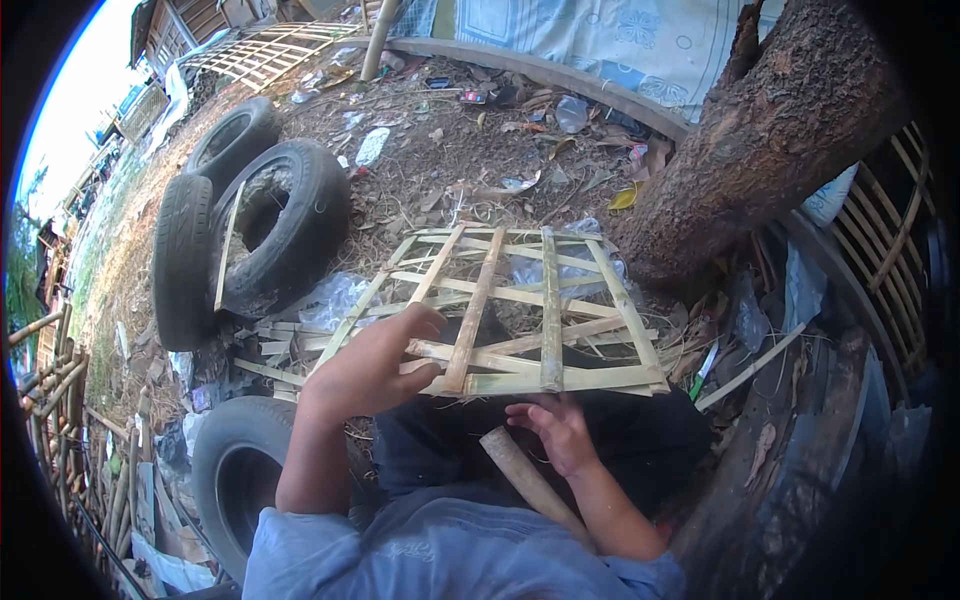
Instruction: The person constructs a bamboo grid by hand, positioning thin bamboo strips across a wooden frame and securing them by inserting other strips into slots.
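Note:
A lattice of split bamboo strips [552, 300] lies in front of me, its near edge over my dark-clothed lap. Crossing strips leave wide gaps in it. My left hand [370, 362] is at its near left corner, fingers curved and thumb apart, with nothing visible between them. Just below the near edge strip [600, 379], my right hand [558, 432] has its fingers apart, and some fingertips come close to or touch the underside; the strip partly hides them. A thick round bamboo piece [525, 478] leans across my lap, beside my right forearm.
Old tyres [290, 225] stand at the left, another tyre [235, 465] beside my left elbow. A tree trunk [760, 150] slants up on the right. A knife with a green handle [700, 382] lies right of the lattice. Loose strips [270, 370], plastic and litter cover the ground.

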A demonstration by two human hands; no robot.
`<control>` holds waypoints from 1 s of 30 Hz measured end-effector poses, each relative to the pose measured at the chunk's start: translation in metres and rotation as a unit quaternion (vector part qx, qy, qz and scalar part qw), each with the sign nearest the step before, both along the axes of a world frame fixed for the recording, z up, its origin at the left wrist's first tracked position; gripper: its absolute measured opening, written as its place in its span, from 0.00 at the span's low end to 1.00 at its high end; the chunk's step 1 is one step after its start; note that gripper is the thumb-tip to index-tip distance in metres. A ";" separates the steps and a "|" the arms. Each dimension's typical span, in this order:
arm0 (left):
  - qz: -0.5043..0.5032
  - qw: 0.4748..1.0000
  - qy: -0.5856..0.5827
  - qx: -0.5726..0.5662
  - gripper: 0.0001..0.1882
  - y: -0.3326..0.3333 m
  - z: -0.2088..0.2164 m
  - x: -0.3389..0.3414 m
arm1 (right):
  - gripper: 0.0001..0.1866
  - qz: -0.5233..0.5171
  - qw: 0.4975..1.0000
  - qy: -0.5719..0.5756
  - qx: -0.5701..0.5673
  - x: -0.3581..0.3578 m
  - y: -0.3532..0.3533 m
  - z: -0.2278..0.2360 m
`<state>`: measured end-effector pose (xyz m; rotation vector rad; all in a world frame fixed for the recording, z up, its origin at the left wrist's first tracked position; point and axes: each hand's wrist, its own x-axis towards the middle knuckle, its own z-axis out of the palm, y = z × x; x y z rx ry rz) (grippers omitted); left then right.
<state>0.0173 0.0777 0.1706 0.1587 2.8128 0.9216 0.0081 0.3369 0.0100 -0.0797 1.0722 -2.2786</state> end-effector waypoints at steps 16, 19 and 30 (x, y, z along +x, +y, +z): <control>0.389 0.633 -0.150 0.652 0.26 0.014 -0.137 0.059 | 0.36 -0.171 0.983 -0.005 -0.069 -0.044 0.069 0.011; 0.426 0.649 -0.104 0.621 0.19 0.026 -0.128 0.048 | 0.33 -0.182 0.983 -0.024 -0.008 -0.044 0.065 0.032; 0.368 0.726 -0.030 0.581 0.15 0.009 -0.080 0.018 | 0.32 -0.138 0.981 -0.136 -0.009 -0.036 0.083 0.049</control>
